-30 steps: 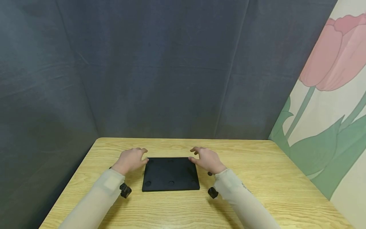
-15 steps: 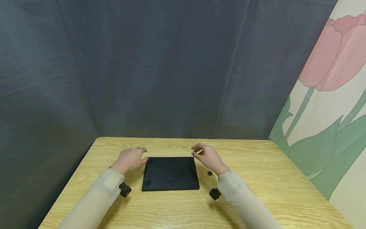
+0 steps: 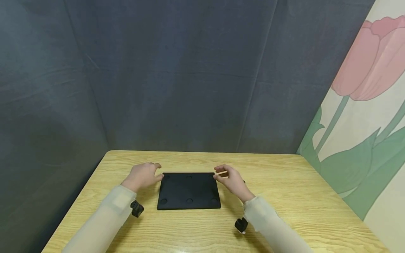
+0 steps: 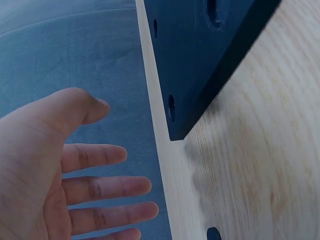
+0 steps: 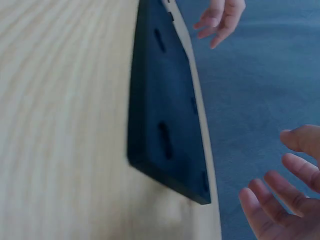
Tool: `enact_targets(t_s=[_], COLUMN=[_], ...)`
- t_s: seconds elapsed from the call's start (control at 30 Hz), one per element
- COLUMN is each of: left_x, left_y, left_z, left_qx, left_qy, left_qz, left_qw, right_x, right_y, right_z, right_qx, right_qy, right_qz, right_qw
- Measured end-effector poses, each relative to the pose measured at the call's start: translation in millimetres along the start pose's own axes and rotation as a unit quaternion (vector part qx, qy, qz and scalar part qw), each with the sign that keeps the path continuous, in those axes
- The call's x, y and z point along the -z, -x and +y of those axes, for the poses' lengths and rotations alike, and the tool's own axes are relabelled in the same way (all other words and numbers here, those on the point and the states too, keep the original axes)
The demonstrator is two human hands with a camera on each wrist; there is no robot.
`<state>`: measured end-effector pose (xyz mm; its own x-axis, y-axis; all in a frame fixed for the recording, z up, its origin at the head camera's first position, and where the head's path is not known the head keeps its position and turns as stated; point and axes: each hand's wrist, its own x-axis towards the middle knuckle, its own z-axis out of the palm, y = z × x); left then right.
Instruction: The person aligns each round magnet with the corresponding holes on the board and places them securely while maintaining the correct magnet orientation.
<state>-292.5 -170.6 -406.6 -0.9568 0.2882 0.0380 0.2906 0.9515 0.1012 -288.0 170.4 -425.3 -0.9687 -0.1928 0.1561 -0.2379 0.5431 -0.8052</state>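
Observation:
A flat black rectangular board (image 3: 190, 191) lies on the wooden table, its upper face marked with several round recesses. My left hand (image 3: 143, 175) hovers at its far left corner, thumb near the edge. In the left wrist view, that hand's fingers (image 4: 107, 187) are straight and spread with nothing between them. By the far right corner is my right hand (image 3: 232, 181), thumb and fingers apart. The right wrist view shows its loosely bent fingers (image 5: 285, 192) holding nothing. A small dark disc (image 3: 244, 181) peeks out behind the right hand.
The light wooden table (image 3: 190, 232) runs back to a dark grey-blue curtain (image 3: 190, 77). A wall with a painted tulip (image 3: 367, 66) borders the right. Another dark round piece (image 4: 213, 233) shows at the bottom of the left wrist view.
My right hand has shifted slightly right and turned, its fingers closing and then parting again. A dark disc beside its wrist is now covered, while another shows behind the hand. My left hand barely moves.

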Motion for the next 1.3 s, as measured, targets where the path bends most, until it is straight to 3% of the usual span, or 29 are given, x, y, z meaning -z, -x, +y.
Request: enact_targets(t_s=[0.27, 1.3], left_x=[-0.7, -0.8], left_y=[0.7, 2.4], left_z=[0.2, 0.9], left_qx=[0.004, -0.001], left_qy=[0.003, 0.0], left_qz=[0.001, 0.008], left_qw=[1.0, 1.0], right_x=[-6, -16], right_y=[5.1, 5.7], right_z=[11, 32], right_qx=[-0.033, -0.075], right_qy=[0.002, 0.004], right_qz=[-0.017, -0.044], right_qw=[0.9993, 0.9962])
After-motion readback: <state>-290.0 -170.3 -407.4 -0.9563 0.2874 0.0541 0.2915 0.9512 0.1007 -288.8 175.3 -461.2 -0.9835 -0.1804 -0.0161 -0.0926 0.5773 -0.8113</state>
